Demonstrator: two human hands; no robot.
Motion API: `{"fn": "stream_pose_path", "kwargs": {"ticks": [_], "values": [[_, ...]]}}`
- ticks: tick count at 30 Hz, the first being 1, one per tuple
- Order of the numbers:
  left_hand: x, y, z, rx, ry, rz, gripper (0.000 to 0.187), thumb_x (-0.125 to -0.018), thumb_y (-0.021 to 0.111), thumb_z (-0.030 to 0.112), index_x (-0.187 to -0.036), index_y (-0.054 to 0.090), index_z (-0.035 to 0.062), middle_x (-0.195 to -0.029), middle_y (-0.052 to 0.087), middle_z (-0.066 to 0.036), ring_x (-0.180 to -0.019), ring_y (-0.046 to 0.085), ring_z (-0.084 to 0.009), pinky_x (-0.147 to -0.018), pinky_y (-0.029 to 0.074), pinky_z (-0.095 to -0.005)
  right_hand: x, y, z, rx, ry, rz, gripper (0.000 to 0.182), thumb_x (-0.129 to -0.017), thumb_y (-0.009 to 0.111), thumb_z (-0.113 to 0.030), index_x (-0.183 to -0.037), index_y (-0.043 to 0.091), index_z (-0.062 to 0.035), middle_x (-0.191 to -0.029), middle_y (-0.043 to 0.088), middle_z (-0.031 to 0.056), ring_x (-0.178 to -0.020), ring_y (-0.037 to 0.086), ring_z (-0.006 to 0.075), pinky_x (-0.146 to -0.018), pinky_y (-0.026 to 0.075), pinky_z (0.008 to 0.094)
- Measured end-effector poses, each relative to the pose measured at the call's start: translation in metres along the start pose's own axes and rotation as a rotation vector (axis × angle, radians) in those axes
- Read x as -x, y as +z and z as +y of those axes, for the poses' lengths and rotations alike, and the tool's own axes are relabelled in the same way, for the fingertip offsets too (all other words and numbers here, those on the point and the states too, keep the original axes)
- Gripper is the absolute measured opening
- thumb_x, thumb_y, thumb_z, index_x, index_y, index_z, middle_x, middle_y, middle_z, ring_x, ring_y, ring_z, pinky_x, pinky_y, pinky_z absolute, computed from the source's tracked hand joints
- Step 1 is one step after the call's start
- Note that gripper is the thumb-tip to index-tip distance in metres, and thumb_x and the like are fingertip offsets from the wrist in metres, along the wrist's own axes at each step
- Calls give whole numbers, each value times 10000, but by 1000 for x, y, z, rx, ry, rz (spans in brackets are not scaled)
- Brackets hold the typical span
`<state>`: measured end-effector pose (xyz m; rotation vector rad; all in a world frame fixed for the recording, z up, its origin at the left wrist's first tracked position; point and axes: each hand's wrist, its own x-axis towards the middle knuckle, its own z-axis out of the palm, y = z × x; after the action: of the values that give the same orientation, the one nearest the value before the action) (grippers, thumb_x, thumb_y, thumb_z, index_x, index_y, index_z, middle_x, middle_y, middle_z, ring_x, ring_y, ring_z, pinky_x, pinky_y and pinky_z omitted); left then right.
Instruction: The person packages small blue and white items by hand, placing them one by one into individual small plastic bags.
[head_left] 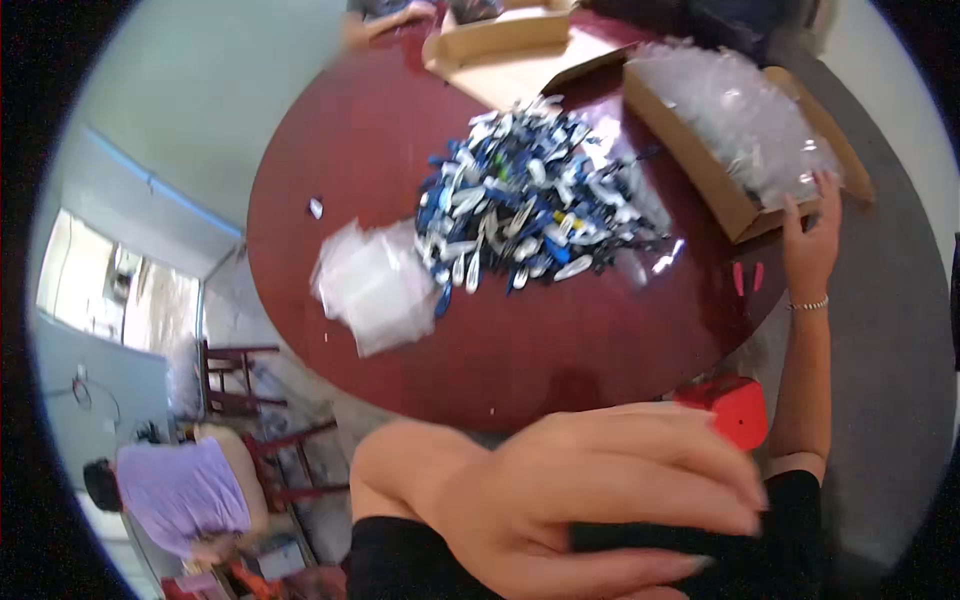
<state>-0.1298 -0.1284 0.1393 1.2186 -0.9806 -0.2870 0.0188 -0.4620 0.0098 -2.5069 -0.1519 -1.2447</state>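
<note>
My right hand (pixel 815 235), with a beaded bracelet at its wrist, reaches to the near corner of an open cardboard box (pixel 690 150). Its fingers are apart and touch the clear plastic bags (pixel 745 110) heaped inside. Close to the camera, my left hand (pixel 600 490) is slightly blurred in front of my black clothing. A wide gap shows between its thumb and fingers, with nothing visible in it. Mid-table lies a large pile of small blue, white and black plastic pieces (pixel 540 200), too small to name. Beside it rests a stack of clear plastic bags (pixel 375 285).
On the round dark-red table (pixel 330 150), a pink-handled tool (pixel 747 278) lies near the right edge. Another open carton (pixel 500 45) stands at the far side, near another person's arm (pixel 390 20). A red stool (pixel 738 410) stands below. Someone in purple (pixel 185 490) sits lower left.
</note>
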Motion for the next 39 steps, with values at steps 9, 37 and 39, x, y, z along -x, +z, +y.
{"fn": "stream_pose_path", "kwargs": {"ticks": [9,37,39], "values": [[3,21,26,250,-130,261,42,-716,593,-7,-741,564,-25,-712,595,-128,-720,629,-261,-633,484,-352,27,-7,-44,-310,21,32,438,-906,589,-52,-1330,478,-49,-1477,357,99,-1365,338,243,-1094,286,410],[-14,51,-12,522,282,259,215,-885,615,214,-834,685,17,-721,661,-123,-619,603,-228,-544,443,-324,75,1,-86,-696,-8,-122,361,-944,464,36,-1304,454,63,-1386,463,160,-1216,502,219,-999,433,329],[-11,45,-12,584,334,146,222,-867,641,241,-829,690,28,-715,661,-120,-618,606,-226,-546,444,-316,81,-1,-86,-712,35,-199,362,-942,475,32,-1303,466,54,-1289,559,147,-1147,555,202,-963,452,308]]}}
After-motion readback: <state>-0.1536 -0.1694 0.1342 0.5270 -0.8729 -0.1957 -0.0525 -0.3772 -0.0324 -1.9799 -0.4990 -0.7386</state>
